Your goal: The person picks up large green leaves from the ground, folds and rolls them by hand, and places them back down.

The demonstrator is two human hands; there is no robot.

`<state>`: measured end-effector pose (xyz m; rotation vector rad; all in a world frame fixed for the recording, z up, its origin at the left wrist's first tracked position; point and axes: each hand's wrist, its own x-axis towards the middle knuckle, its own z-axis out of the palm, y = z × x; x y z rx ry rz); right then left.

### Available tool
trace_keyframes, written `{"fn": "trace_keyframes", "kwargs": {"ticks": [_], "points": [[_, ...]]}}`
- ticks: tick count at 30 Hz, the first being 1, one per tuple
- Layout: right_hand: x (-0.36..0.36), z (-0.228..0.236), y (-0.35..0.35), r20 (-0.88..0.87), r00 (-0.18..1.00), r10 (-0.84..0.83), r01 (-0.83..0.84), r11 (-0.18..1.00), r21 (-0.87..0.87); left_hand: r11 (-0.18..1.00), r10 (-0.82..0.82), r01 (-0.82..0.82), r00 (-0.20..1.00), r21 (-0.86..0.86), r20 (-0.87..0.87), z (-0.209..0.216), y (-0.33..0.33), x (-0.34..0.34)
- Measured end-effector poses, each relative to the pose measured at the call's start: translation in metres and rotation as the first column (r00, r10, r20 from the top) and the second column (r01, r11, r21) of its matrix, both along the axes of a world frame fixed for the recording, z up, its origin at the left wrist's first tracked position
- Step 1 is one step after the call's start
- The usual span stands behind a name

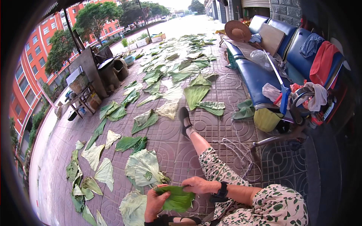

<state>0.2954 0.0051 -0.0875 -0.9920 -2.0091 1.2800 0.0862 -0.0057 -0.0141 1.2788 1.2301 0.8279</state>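
Note:
Both my hands grip a folded green lotus leaf (178, 200) low in front of me. My left hand (155, 203) has its left edge, thumb on top and fingers behind. At its upper right edge, my right hand (200, 185) pinches it between thumb and fingers. Just beyond lies a pile of pale, fan-shaped leaves (143, 167) with stem ends toward my hands. Another pale leaf (132, 208) rests on the paving left of my left hand. Further left, several pale and green leaves (105, 174) are scattered.
Many leaves (196, 94) cover the patterned paving (173, 141) ahead. On the right stand blue seats (260, 88) with a straw hat (238, 31), cloths and bags. Green slippers (244, 110) and loose white string (239, 152) lie by them. A small table (83, 98) and dark bins (112, 71) stand left.

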Motion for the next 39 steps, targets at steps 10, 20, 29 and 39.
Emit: {"fn": "trace_keyframes", "kwargs": {"ticks": [10,20,29,39], "points": [[0.008,-0.008,-0.002,-0.013,0.994,-0.108,0.108,0.993,0.038,0.991,0.058,-0.040,0.988,0.129,-0.141,-0.032,0.006,-0.016],[0.009,-0.009,0.001,-0.009,0.993,-0.117,0.117,0.993,0.025,0.982,0.163,-0.131,0.948,0.134,-0.272,-0.039,0.011,-0.019],[0.021,-0.026,-0.004,0.180,0.977,-0.114,0.104,0.993,0.061,0.967,0.237,-0.221,0.963,0.128,-0.129,-0.035,0.011,-0.012],[0.045,-0.044,0.013,0.329,0.933,-0.145,0.132,0.989,0.062,0.863,0.425,-0.412,0.905,0.294,0.020,-0.016,0.017,-0.058]]}}
